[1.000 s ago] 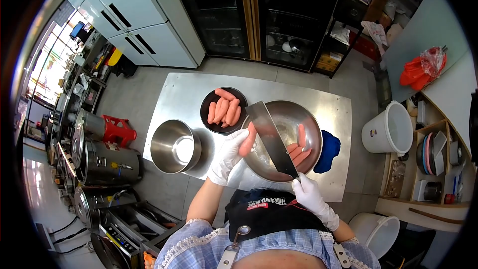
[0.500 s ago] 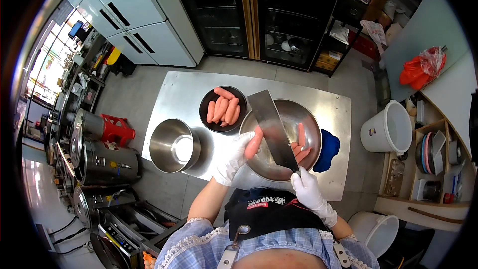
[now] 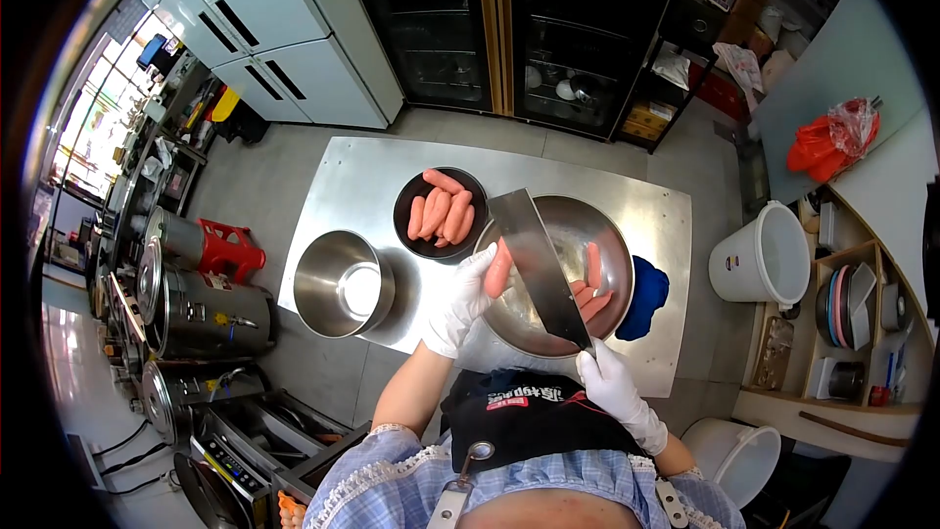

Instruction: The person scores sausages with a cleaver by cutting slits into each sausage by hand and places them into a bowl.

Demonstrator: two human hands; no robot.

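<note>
My gloved left hand (image 3: 460, 302) is closed around a pink sausage (image 3: 497, 269) at the left rim of a wide steel bowl (image 3: 612, 235). In my gloved right hand (image 3: 609, 387) is the handle of a cleaver (image 3: 537, 260). Its broad blade slants across the bowl, close beside the sausage; whether the edge touches it I cannot tell. Several cut sausage pieces (image 3: 589, 296) lie in the right part of the bowl. Whole sausages (image 3: 441, 211) are heaped in a black bowl (image 3: 399, 240) behind my left hand.
An open steel pot (image 3: 305, 304) stands at the left of the metal table (image 3: 343, 172). A blue cloth (image 3: 643, 296) lies against the bowl's right side. White buckets (image 3: 729, 270) stand on the floor to the right, and large steel pots (image 3: 211, 309) to the left.
My left hand and the sausage have shifted slightly left and up. The cleaver has lowered a little toward me, with my right hand still on its handle.
</note>
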